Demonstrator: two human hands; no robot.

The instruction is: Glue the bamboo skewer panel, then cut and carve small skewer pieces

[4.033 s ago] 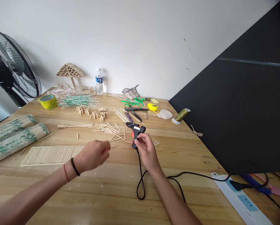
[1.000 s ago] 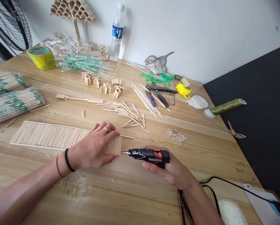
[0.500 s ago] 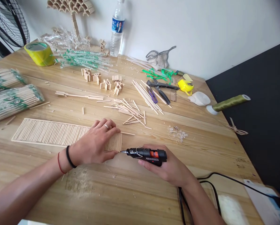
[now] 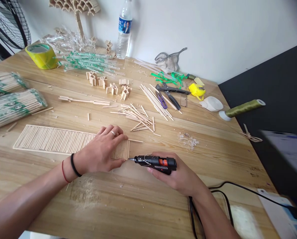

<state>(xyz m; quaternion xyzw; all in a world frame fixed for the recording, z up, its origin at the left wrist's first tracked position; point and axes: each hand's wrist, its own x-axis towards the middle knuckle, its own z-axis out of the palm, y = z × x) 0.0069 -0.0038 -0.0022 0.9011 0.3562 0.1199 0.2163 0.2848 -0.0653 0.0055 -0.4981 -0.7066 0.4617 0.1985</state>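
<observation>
A flat rectangular panel of pale wooden sticks (image 4: 51, 139) lay near left on the table (image 4: 128, 202). The right hand (image 4: 174, 174) was curled firmly round a black glue gun (image 4: 150, 161), its nozzle at the panel's near right corner. The left hand (image 4: 101, 149), half spread, held nothing up and spanned the panel. Gluing seemed underway; the next move probably called for steady pressure. Farther off lay loose pale sticks (image 4: 138, 116).

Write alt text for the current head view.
The right hand holds a black glue gun, its nozzle at the near right corner of a flat wooden-stick panel; the left hand rests across that panel. Farther back are loose sticks and an upright plastic bottle.
</observation>
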